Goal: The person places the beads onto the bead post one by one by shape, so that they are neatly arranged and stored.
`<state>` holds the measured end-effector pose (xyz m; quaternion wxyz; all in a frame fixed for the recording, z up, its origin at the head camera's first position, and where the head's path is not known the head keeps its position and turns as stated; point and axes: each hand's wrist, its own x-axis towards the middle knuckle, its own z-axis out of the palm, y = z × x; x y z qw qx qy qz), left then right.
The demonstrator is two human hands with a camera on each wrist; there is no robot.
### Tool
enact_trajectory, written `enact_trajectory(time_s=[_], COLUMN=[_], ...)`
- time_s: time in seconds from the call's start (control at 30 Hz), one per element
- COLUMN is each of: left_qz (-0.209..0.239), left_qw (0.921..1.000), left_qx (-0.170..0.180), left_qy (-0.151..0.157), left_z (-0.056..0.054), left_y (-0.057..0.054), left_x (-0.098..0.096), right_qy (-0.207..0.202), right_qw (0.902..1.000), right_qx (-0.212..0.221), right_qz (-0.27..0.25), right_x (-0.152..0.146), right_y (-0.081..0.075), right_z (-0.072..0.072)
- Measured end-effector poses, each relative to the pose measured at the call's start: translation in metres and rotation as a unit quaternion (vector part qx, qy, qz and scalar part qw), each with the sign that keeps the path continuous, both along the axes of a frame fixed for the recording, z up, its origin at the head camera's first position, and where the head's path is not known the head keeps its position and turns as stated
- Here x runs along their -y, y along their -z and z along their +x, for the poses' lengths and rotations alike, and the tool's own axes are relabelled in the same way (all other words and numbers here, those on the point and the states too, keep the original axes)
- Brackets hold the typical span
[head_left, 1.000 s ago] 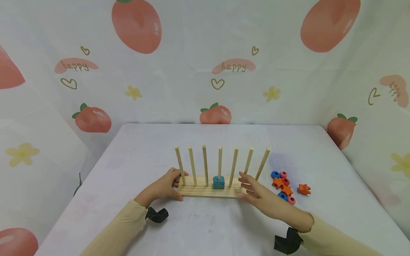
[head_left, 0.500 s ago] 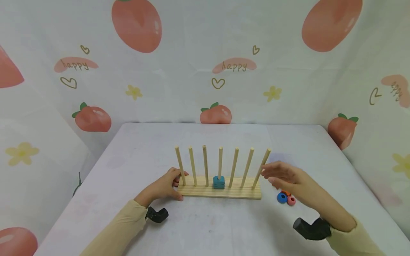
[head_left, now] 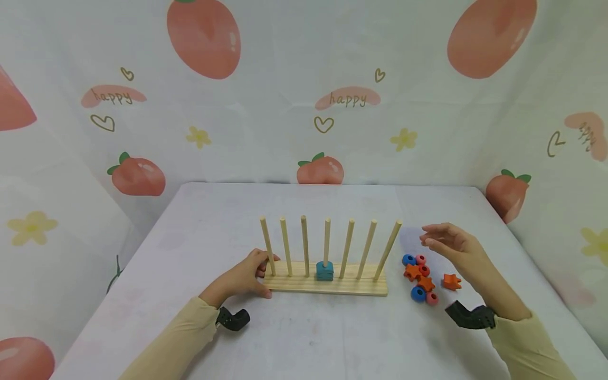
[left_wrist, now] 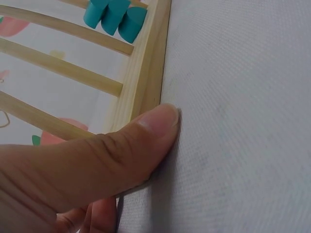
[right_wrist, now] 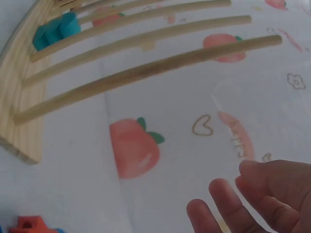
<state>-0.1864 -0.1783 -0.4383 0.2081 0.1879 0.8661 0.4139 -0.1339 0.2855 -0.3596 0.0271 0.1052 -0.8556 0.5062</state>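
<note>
A wooden peg stand (head_left: 294, 284) with several upright dowels stands mid-table. Teal beads (head_left: 325, 272) are stacked low on its middle dowel; the left wrist view shows three teal pieces (left_wrist: 115, 17) side by side. My left hand (head_left: 244, 274) grips the stand's left end, its thumb (left_wrist: 146, 131) along the front edge. Up in the air to the right of the stand is my right hand (head_left: 456, 248), fingers loosely bent, holding nothing. Below and left of it lies a cluster of beads: blue beads (head_left: 418, 294), orange star beads (head_left: 426, 284) and pink beads (head_left: 431, 298).
Another orange star-shaped piece (head_left: 452, 282) lies apart, right of the cluster. Black cameras sit on both wrists, such as the right wrist camera (head_left: 470, 316). The pale cloth-covered table (head_left: 285, 338) ends at a printed backdrop (head_left: 266, 121).
My right hand has moved from the stand's right end out to the right and up, past the beads, uncovering them. My left hand stays on the stand.
</note>
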Motion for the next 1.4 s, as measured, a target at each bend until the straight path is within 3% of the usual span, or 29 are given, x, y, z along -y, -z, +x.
enact_trajectory(time_s=[0.17, 0.43, 0.63, 0.93, 1.4], left_qz=[-0.001, -0.006, -0.004, -0.001, 0.014], left_qw=[1.0, 1.0, 1.0, 0.9999, 0.9999], left_qx=[0.003, 0.001, 0.004, 0.008, 0.009], left_qy=[-0.002, -0.005, -0.006, -0.008, 0.003], left_z=[-0.001, 0.001, 0.001, 0.002, -0.001], left_y=[-0.001, -0.002, -0.002, -0.002, 0.002], left_x=[0.0, -0.001, -0.001, -0.001, 0.001], right_qy=[0.016, -0.02, -0.031, -0.047, -0.05], right_qw=[0.9975, 0.9884, 0.9791, 0.9665, 0.9623], right_qx=[0.012, 0.054, 0.049, 0.033, 0.044], right_qz=[0.068, 0.141, 0.195, 0.25, 0.264], right_x=[-0.007, -0.008, -0.004, -0.004, -0.005], right_y=[0.019, 0.043, 0.055, 0.061, 0.064], right_z=[-0.005, -0.006, -0.008, -0.012, -0.021])
